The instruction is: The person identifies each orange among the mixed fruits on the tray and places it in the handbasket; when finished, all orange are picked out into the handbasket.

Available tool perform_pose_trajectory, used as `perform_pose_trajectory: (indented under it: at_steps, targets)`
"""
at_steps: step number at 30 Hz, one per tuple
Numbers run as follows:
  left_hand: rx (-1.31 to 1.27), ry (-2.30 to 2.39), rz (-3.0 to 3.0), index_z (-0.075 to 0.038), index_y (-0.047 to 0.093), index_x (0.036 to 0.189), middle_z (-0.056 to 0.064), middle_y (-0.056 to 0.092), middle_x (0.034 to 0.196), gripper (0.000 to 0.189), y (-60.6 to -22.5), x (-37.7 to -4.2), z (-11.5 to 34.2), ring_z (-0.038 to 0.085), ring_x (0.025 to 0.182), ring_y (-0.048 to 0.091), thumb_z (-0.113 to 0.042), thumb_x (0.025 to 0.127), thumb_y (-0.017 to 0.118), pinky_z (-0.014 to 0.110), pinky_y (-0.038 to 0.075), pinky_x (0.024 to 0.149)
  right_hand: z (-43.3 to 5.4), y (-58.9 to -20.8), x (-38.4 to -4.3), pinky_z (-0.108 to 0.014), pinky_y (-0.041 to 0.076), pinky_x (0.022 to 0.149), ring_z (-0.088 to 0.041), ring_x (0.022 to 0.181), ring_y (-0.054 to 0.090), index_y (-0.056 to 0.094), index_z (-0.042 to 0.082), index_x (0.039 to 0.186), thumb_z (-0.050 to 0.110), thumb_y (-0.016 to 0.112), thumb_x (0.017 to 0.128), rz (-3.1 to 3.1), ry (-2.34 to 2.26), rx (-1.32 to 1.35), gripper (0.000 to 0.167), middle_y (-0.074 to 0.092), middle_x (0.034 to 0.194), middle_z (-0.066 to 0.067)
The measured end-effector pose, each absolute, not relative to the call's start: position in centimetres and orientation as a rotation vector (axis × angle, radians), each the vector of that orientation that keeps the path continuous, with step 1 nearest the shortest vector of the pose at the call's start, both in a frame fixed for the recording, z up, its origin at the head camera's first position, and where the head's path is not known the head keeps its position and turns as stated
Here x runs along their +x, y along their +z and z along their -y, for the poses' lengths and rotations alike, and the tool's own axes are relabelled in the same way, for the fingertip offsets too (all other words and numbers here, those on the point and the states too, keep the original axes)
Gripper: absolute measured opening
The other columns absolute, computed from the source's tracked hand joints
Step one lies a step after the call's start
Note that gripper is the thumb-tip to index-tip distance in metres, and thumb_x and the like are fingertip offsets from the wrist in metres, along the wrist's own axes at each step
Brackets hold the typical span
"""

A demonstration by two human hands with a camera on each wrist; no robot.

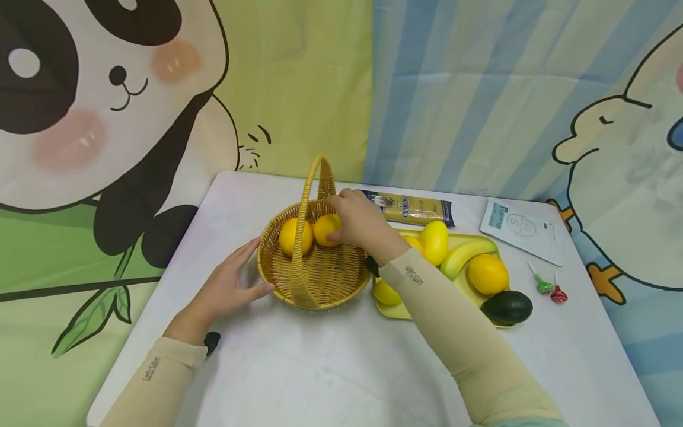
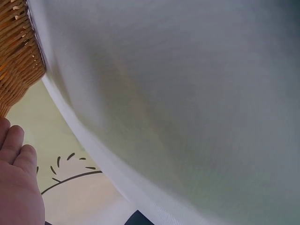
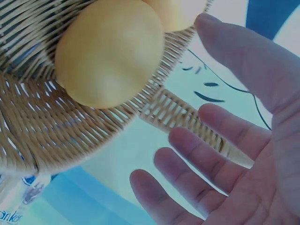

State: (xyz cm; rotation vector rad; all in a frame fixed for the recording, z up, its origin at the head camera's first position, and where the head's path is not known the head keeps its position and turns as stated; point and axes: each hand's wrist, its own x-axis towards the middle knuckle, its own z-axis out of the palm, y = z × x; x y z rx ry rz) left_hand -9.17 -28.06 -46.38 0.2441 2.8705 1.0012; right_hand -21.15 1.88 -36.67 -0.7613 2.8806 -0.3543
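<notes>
Woven golden wicker basket (image 1: 333,279), round, with one tall arched handle (image 1: 300,279), stands upright on the white-covered bench (image 1: 299,367). Two smooth round orange fruits lie inside: left one (image 1: 289,236), partly crossed by the handle; right one (image 1: 324,228), just beside the right hand (image 1: 364,220).

Right hand: reaches over the basket's rim; wrist view shows the fingers spread, apart from the nearer fruit. Thumb tip overlaps the other fruit's edge; contact cannot be told. Left hand (image 1: 229,284): fingers extended, unclenched, at the basket's outer left side.

Surroundings: the beige sleeve (image 1: 453,338) of the right arm crosses a pale yellow tray (image 1: 460,238) and hides part of its load. Visible on the tray: smooth oval yellow fruit (image 1: 434,242), curved yellow-green banana (image 1: 465,258), round orange-yellow fruit (image 1: 488,274), glossy dark green oval fruit (image 1: 508,308) at the front right corner. Behind: long printed plastic packet (image 1: 416,209), partly covered by the right hand. Farther right: flat white pouch (image 1: 523,230), green-wrapped lollipop (image 1: 543,284) and red-wrapped lollipop (image 1: 558,295), side by side. Printed cloth backdrop (image 1: 299,89), slightly creased, hangs behind the bench.
</notes>
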Motion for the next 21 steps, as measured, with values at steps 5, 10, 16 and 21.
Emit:
perform_pose_trajectory:
  at_steps: [5,10,16,21]
  targets:
    - [0.265,1.01,-2.881,-0.024,0.022,0.169,0.01,0.028,0.173,0.114,-46.7,-9.3,28.2,0.042,0.158,0.03,-0.059,0.08,0.085,0.069,0.028,0.125,-3.0,-35.4,-20.6,-0.05,0.057,0.102,-0.03,0.137,0.05,0.054,0.022,0.151,0.048,0.085,0.086,-2.915,-0.42,-0.769,0.077,0.055,0.147,-0.007]
    - [0.275,1.013,-2.885,-0.025,0.022,0.168,0.009,0.028,0.173,0.113,-46.8,-9.3,28.2,0.041,0.158,0.03,-0.058,0.081,0.086,0.069,0.029,0.125,-4.1,-34.0,-19.8,-0.049,0.056,0.105,-0.03,0.137,0.051,0.053,0.022,0.153,0.049,0.083,0.087,-2.928,-0.482,-0.789,0.077,0.054,0.15,-0.006]
    - [0.273,1.016,-2.884,-0.025,0.022,0.168,0.01,0.029,0.173,0.113,-46.8,-9.4,28.2,0.042,0.158,0.03,-0.056,0.081,0.086,0.07,0.029,0.124,-5.3,-32.9,-18.9,-0.05,0.052,0.111,-0.03,0.142,0.048,0.048,0.022,0.156,0.048,0.082,0.089,-2.944,-0.562,-0.807,0.08,0.05,0.154,-0.006]
    - [0.248,1.002,-2.875,-0.027,0.021,0.169,0.01,0.028,0.173,0.113,-46.7,-9.4,28.1,0.043,0.158,0.029,-0.057,0.081,0.086,0.072,0.028,0.123,-6.4,-32.3,-18.3,-0.05,0.052,0.112,-0.03,0.14,0.049,0.049,0.023,0.155,0.046,0.082,0.089,-2.972,-0.635,-0.843,0.078,0.051,0.154,-0.007]
